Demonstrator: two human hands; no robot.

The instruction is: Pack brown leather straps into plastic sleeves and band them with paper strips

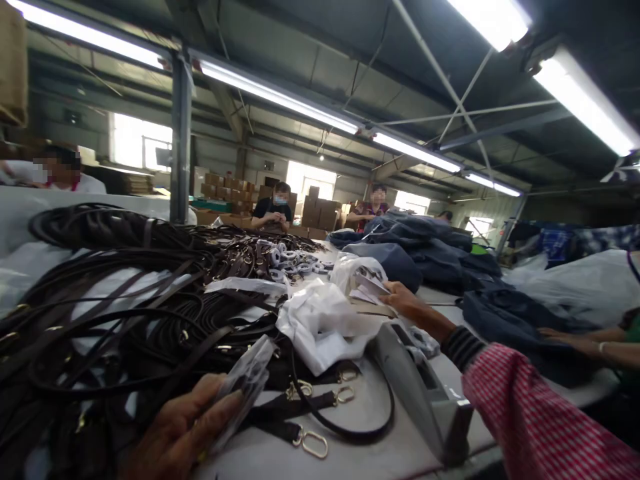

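My left hand (183,423) is closed on a small clear plastic bag (245,377) with something dark inside, low in front of me. My right hand (407,305) reaches forward, its fingers closed at the edge of some white paper slips (369,291) lying in an opened plastic bag (357,267). Nearer to me lies a crumpled white plastic bag (320,327). Dark straps with gold metal clasps (314,443) spread between my hands. Below my right forearm stands a grey device (417,393) that looks like a tape dispenser.
Heaps of dark brown straps (135,320) cover the left of the table. Grey-white rings (285,259) lie farther back. Dark blue fabric (415,247) is piled at right, where a co-worker's hand (570,340) rests on more. Other people sit across; a metal post (181,140) rises at left.
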